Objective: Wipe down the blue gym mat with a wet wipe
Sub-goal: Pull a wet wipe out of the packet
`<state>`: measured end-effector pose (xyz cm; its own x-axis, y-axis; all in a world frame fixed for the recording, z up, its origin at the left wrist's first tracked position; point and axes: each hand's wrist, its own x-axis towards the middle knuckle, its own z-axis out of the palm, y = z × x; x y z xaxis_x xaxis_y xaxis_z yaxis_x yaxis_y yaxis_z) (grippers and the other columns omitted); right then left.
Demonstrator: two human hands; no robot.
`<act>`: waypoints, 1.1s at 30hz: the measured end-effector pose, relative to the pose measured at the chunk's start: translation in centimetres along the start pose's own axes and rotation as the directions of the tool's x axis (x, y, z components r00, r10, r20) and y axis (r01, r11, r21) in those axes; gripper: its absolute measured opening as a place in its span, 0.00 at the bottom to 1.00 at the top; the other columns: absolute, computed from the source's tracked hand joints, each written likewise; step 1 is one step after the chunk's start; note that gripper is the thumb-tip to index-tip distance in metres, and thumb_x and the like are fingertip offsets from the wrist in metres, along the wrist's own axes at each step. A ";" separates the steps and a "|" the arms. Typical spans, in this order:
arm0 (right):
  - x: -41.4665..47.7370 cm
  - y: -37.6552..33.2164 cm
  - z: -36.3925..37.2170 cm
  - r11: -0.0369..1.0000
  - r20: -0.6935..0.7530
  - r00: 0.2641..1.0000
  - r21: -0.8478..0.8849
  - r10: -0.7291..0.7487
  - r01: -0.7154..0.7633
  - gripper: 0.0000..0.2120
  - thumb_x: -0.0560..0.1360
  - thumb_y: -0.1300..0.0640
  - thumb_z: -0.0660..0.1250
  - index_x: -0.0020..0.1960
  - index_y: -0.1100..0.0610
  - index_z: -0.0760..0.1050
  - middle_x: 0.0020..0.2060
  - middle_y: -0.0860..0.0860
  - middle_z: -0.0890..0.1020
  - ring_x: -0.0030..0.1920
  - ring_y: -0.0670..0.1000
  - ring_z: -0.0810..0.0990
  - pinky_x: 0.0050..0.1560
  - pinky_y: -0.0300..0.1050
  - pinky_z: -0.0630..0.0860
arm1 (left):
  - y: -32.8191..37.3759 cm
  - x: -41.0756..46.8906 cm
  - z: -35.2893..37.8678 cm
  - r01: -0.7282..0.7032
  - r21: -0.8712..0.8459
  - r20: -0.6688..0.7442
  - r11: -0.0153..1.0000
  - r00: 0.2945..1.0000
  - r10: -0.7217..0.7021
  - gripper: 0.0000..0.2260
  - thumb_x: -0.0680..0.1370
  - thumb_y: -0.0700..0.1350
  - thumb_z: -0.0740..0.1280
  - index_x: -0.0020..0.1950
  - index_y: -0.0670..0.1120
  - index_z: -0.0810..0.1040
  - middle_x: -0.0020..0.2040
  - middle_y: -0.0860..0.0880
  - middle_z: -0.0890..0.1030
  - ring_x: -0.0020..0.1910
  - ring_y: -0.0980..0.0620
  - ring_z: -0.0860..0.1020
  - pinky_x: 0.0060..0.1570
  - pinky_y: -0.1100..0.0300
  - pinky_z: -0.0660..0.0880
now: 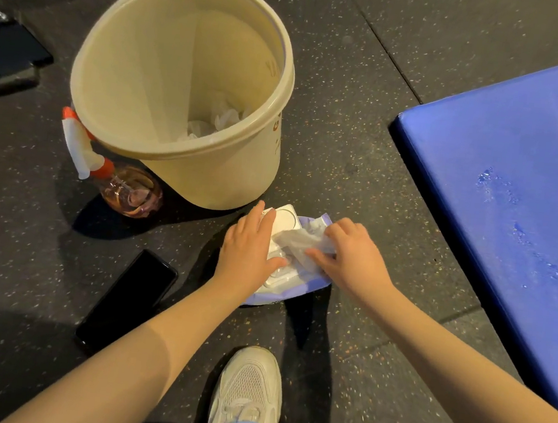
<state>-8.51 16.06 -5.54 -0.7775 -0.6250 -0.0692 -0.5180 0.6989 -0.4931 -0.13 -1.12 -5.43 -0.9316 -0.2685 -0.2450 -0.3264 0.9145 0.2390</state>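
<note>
- Found the mat (516, 167) flat on the floor (365, 134) at the right, wet patches on it, well apart from both grips.
- Found the wipe (296, 244) partly out of the pack (301, 282), pinched in the right grip (352, 253), fingers curled round it.
- Saw the left grip (250, 242) flat, fingers straight, pressing the pack down by its lid.
- Judged the risks: might tear the wipe or drag out a second one if pulled fast; might lift the pack if the left grip eased; might dirty the wipe on the floor on the way to the mat.
- Noted a bucket (225, 185) beyond the pack, a spray bottle (128, 188) just beside it, a phone (129, 295) and a shoe (249, 384) nearer.
</note>
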 end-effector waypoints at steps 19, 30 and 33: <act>-2.3 2.0 -3.7 0.892 -0.144 0.920 0.339 0.365 -0.300 0.03 0.73 0.63 0.65 0.46 0.58 0.75 0.38 0.50 0.77 0.38 0.51 0.73 0.33 0.42 0.63 | 0.2 -4.9 2.3 -0.374 0.118 -0.089 0.920 0.919 0.385 0.18 0.73 0.59 0.66 0.54 0.48 0.81 0.56 0.50 0.80 0.55 0.50 0.78 0.47 0.55 0.76; -8.2 5.4 -8.4 0.850 -0.200 0.843 0.302 0.499 -0.431 0.05 0.73 0.60 0.66 0.48 0.55 0.79 0.41 0.49 0.79 0.40 0.51 0.75 0.35 0.42 0.67 | 4.9 -2.8 1.7 -0.326 0.216 -0.004 0.920 0.942 0.335 0.22 0.64 0.55 0.79 0.53 0.47 0.82 0.53 0.49 0.82 0.51 0.48 0.81 0.47 0.53 0.78; -11.3 7.9 -10.3 0.804 -0.229 0.779 0.294 0.584 -0.516 0.06 0.73 0.61 0.65 0.48 0.55 0.79 0.39 0.49 0.78 0.40 0.52 0.74 0.32 0.40 0.66 | 9.7 -1.9 1.9 -0.420 0.118 -0.028 0.900 0.905 0.426 0.21 0.70 0.50 0.77 0.59 0.44 0.80 0.60 0.46 0.80 0.58 0.46 0.79 0.56 0.48 0.76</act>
<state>-7.47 32.26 0.29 -0.9897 0.0011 -0.1432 0.0900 0.7825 -0.6161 -1.21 8.86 -4.38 -0.9860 0.1379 -0.0938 0.1162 0.9714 0.2069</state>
